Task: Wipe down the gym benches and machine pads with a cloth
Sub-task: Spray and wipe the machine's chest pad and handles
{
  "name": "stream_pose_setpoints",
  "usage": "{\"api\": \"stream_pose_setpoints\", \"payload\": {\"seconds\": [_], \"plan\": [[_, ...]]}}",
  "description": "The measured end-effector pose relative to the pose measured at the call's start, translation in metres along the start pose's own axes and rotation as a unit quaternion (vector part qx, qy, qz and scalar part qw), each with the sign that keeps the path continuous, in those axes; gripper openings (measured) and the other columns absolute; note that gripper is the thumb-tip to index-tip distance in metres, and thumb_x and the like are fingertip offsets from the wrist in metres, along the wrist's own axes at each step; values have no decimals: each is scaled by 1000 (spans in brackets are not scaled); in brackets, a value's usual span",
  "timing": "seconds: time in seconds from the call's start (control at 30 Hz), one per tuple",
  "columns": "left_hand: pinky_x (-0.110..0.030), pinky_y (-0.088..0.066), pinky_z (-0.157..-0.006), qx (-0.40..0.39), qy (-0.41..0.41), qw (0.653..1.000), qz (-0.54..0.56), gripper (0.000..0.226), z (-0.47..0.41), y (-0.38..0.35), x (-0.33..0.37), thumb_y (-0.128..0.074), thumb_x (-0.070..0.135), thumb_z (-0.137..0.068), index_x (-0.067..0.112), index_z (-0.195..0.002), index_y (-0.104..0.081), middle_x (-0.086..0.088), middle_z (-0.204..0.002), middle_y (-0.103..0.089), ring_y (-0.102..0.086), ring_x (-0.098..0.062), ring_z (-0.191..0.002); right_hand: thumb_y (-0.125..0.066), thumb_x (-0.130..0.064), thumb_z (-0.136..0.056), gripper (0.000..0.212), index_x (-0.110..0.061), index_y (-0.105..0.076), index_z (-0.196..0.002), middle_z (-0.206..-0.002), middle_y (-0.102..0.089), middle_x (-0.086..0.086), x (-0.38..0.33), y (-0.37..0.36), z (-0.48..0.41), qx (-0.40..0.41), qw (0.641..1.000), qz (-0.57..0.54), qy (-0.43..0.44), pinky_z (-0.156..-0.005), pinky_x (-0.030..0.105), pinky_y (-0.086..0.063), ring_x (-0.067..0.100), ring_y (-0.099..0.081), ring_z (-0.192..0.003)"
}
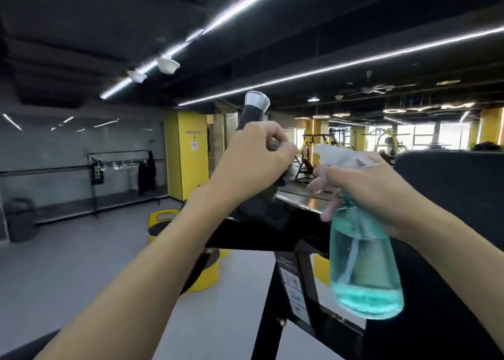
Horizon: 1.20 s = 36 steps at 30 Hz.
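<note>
Entry: machine handle wipe, under way. Left grip point(253, 155): fingers curled and clamped on a dark cloth point(287, 174), which is bunched against the black handle point(252, 114). The handle's silver cap stands just above the knuckles, and part of the cloth trails below the grip toward the black machine frame point(261, 231). Right grip point(368, 193): closed round the neck of a teal spray bottle point(364, 264). Its white nozzle points toward the left grip, near it but apart; whether a finger presses the trigger cannot be told. Dark pad point(450, 185): beyond the right grip, touched by neither. Hazards, as judged: a spray released from here would wet the left grip's fingers as much as the cloth. Overspray passing the handle would fall to the floor point(68, 264) below the left grip and leave it slick. The bunched cloth could slip off the rounded handle mid-wipe. The bottle, hanging by its neck, could knock the frame.
</note>
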<state>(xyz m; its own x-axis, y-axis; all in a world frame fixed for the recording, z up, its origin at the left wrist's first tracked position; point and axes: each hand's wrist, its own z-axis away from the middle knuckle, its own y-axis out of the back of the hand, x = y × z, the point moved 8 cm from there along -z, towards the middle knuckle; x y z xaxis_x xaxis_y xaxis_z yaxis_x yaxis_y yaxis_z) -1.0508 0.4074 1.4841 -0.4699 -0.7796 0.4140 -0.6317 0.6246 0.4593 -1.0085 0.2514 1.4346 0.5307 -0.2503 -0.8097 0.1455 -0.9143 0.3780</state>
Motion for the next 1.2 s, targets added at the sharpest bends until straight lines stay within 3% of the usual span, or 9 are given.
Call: {"api": "stream_pose_setpoints", "payload": {"seconds": [0.13, 0.2, 0.3, 0.47, 0.77, 0.83, 0.97, 1.07, 1.2], "plan": [[-26, -45, -66, 86, 62, 994, 31, 15, -9, 79, -35, -55, 22, -94, 17, -84, -65, 4, -74, -61, -56, -8, -69, -57, -12, -89, 25, 11, -66, -94, -93, -74, 5, -24, -31, -3, -46, 999, 27, 8, -84, 27, -47, 30, -71, -58], [-27, -46, -73, -53, 143, 988, -5, 17, -15, 75, -72, -51, 24, -97, 11, -97, -63, -5, -90, -63, -57, -10, -78, -56, -12, -90, 24, 9, -64, -99, -87, -74, 6, -34, -43, -6, -58, 998, 30, -4, -63, 14, -48, 34, -71, -66], [-38, -52, -84, -287, 251, 923, 58, 42, 5, 37, -115, -47, 30, -95, -4, -118, -57, -13, -101, -70, -65, -25, -87, -56, -11, -90, 33, 6, -53, -118, -90, -74, 7, -45, -54, -13, -51, 998, 18, -27, -37, 8, -39, 33, -69, -59], [-54, -45, -107, -357, 230, 899, 106, 53, 13, 16, -119, -46, 24, -89, -16, -123, -51, -24, -108, -72, -67, -41, -109, -55, -10, -89, 36, 5, -52, -121, -82, -71, 4, -60, -55, -26, -27, 998, 50, -22, -31, 9, -34, 22, -68, -52], [-63, -40, -108, -338, 204, 913, 104, 68, 8, 21, -117, -56, 38, -66, -5, -118, -54, -29, -126, -59, -56, -48, -118, -54, -14, -92, 21, -2, -57, -109, -86, -72, 5, -49, -74, -13, -101, 990, 89, -29, -62, 25, -48, 26, -70, -56], [-64, -40, -107, -340, 204, 912, 105, 66, 8, 21, -115, -57, 38, -68, -5, -118, -53, -30, -126, -56, -55, -49, -119, -56, -18, -92, 12, -12, -62, -100, -72, -68, 0, -44, -78, -7, -115, 988, 94, -32, -60, 18, -46, 18, -69, -59], [-64, -42, -102, -303, 212, 924, 98, 61, 10, 24, -113, -57, 36, -71, -5, -116, -53, -30, -117, -60, -64, -40, -101, -54, -16, -92, 26, 1, -56, -112, -45, -62, -3, -27, -89, 4, -145, 984, 81, -67, -37, 13, -37, 19, -64, -53], [-50, -53, -93, -239, 213, 942, 97, 42, 8, 28, -109, -52, 30, -88, 7, -122, -59, -18, -110, -67, -67, -28, -99, -53, -11, -91, 23, 10, -58, -98, -71, -72, 8, -18, -91, 7, -141, 985, 85, -61, -52, 18, -46, 29, -68, -53], [-33, -52, -73, -41, 169, 984, 40, 18, 8, 42, -82, -54, 33, -96, 21, -109, -53, 0, -95, -61, -60, -13, -82, -54, -8, -91, 23, 14, -56, -96, -90, -72, 17, 1, -80, 0, -122, 988, 61, -70, -60, 38, -48, 37, -68, -54]]}}
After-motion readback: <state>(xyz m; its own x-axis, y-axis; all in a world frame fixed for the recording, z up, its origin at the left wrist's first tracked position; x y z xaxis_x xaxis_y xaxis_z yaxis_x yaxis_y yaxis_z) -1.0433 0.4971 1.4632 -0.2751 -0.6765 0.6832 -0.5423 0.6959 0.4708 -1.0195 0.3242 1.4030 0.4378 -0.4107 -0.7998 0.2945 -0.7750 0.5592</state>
